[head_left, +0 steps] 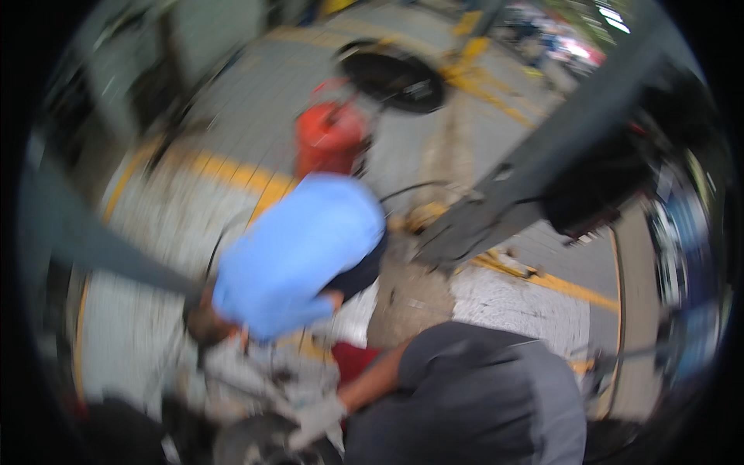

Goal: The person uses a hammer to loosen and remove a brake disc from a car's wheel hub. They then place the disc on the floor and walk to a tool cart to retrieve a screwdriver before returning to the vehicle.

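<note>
The whole picture is smeared by motion. Neither of my own hands shows clearly. A person in a blue shirt bends low over a grey metal machine part at the lower left. Beside them a person in a grey shirt reaches a bare forearm to the left. Their white-gloved hand rests on a dark round part at the bottom edge. A dark red patch lies between the two people.
A red cylinder stands on the paved floor beyond the blue shirt, with a black round disc behind it. Yellow floor lines cross the ground. A grey slanted beam and dark machinery fill the right.
</note>
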Tool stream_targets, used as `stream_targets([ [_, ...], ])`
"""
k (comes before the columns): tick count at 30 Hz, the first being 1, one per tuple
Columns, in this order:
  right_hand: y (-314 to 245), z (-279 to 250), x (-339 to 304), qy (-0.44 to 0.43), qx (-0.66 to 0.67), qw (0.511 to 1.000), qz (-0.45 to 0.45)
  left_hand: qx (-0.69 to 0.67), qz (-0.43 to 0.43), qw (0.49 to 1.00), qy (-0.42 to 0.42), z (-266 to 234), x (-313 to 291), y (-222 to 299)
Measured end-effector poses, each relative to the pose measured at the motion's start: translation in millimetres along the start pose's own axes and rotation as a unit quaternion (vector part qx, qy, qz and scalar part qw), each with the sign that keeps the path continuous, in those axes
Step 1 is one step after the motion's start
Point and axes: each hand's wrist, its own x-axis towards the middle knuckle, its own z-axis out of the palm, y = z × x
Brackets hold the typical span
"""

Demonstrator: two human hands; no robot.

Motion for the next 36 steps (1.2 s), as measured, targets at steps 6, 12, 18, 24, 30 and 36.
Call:
stream_targets([
  [6,10,25,5,0.021,-0.040,0.999,-0.021,-0.059,0.086,0.967,0.231,-163,-12,26],
  [12,16,26,24,-0.024,-0.032,0.995,0.096,-0.151,0.018,0.971,0.186,-195,-8,11],
  [18,27,25,39,-0.059,0.049,0.993,0.094,-0.212,-0.021,0.960,0.184,-203,-11,-2],
  [24,28,24,48,-0.053,0.079,0.993,0.070,-0.179,0.007,0.962,0.206,-203,-16,-18],
  [30,21,23,50,-0.048,0.210,0.974,0.068,-0.140,0.029,0.972,0.188,-197,-17,-25],
  [36,15,13,42,-0.051,0.413,0.907,0.064,-0.201,0.027,0.969,0.138,-193,-14,-29],
])
